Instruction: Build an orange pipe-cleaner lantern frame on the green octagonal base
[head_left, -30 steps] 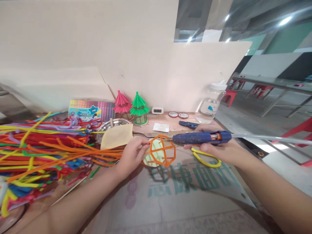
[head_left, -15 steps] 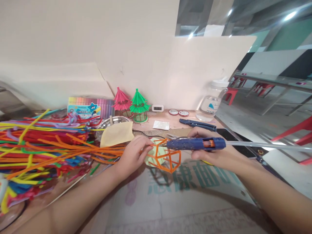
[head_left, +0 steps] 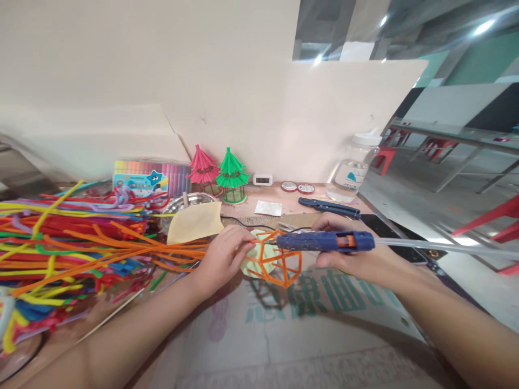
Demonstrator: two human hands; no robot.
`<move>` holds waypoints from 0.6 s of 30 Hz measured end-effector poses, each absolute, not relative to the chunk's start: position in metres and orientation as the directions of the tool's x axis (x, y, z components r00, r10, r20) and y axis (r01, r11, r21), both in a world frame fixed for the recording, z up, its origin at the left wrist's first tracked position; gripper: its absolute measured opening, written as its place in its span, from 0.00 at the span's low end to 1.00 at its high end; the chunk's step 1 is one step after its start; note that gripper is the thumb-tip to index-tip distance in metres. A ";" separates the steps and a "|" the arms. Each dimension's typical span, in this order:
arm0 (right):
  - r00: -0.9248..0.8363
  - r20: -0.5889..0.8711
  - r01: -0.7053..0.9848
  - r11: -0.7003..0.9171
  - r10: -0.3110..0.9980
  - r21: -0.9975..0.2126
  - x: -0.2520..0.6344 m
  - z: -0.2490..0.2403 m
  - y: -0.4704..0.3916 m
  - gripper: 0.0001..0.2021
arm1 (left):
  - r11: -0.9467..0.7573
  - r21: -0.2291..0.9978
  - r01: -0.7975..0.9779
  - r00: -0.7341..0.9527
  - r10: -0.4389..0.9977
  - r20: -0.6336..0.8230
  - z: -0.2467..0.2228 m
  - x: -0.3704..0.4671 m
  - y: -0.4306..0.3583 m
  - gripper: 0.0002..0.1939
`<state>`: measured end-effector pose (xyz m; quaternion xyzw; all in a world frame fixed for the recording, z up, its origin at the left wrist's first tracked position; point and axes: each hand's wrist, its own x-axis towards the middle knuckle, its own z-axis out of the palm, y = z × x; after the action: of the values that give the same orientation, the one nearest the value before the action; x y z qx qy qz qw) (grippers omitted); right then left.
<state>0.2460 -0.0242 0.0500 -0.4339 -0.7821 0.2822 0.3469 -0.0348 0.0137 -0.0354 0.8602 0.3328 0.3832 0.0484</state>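
Observation:
My left hand pinches the left side of an orange pipe-cleaner frame, an open cage of several bent struts. In my right hand is a blue hot glue gun, lying sideways with a clear glue stick out of its back end. Its nozzle points left and meets the upper part of the frame, close to my left fingertips; whether it touches cannot be made out. Behind the frame lies a pale green round piece, partly hidden. Long orange pipe cleaners stretch left from behind my left hand.
Colourful pipe cleaners pile up at left. A marker set, a pink paper-like tree house, a green one, a small clock and a water bottle stand behind. Dark-handled pliers-like cutter and a phone lie right.
Almost nothing differs. The glue gun has shifted very slightly left and down with my right hand; my left hand and the orange frame stay nearly in place.

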 end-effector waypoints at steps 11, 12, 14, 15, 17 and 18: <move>-0.351 0.285 0.557 0.443 0.892 -0.702 0.250 0.045 -0.025 0.19 | -0.757 0.369 0.539 0.475 0.635 0.609 -0.034 -0.034 0.014 0.08; -0.353 0.282 0.580 0.445 0.892 -0.682 0.252 0.044 -0.024 0.19 | -0.754 0.376 0.539 0.471 0.640 0.607 -0.034 -0.034 0.014 0.08; -0.378 0.289 0.606 0.471 0.879 -0.641 0.254 0.043 -0.024 0.19 | -0.751 0.384 0.537 0.468 0.644 0.606 -0.035 -0.034 0.014 0.07; -0.395 0.295 0.605 0.488 0.870 -0.629 0.255 0.043 -0.024 0.19 | -0.751 0.387 0.535 0.468 0.644 0.605 -0.035 -0.034 0.014 0.07; -0.416 0.303 0.581 0.507 0.857 -0.636 0.256 0.045 -0.024 0.19 | -0.754 0.391 0.527 0.468 0.642 0.607 -0.037 -0.034 0.014 0.06; -0.420 0.306 0.561 0.510 0.854 -0.653 0.256 0.046 -0.024 0.19 | -0.755 0.394 0.524 0.468 0.642 0.608 -0.038 -0.034 0.014 0.06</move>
<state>0.2561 -0.0243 0.0460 -0.4368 -0.8099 0.2332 0.3146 -0.0344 0.0136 -0.0377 0.8533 0.3414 0.3866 0.0765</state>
